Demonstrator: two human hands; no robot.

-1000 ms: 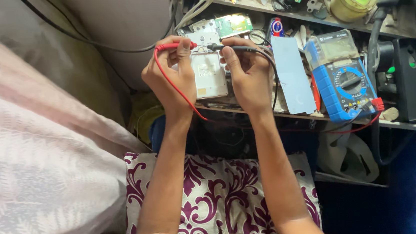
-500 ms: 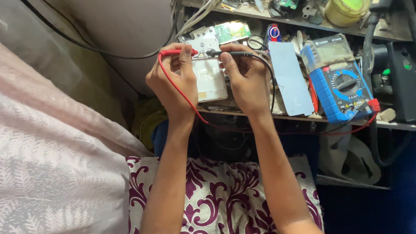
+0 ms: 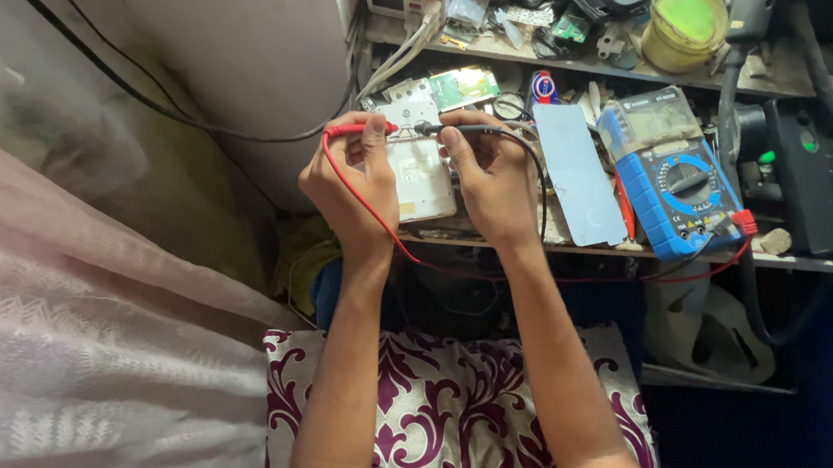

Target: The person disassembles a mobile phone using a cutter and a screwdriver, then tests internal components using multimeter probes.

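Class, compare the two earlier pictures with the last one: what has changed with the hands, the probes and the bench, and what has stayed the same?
Little changed. The whole scene sits slightly lower in view, showing more of the upper shelf; that looks like camera tilt. The left hand still holds the red probe and the right hand the black probe, tips meeting over the white board. The blue multimeter stays beside them.

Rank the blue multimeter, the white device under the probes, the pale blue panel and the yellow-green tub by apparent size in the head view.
1. Blue multimeter
2. Pale blue panel
3. White device, though both hands cover its edges, so its place against the panel is unsure
4. Yellow-green tub
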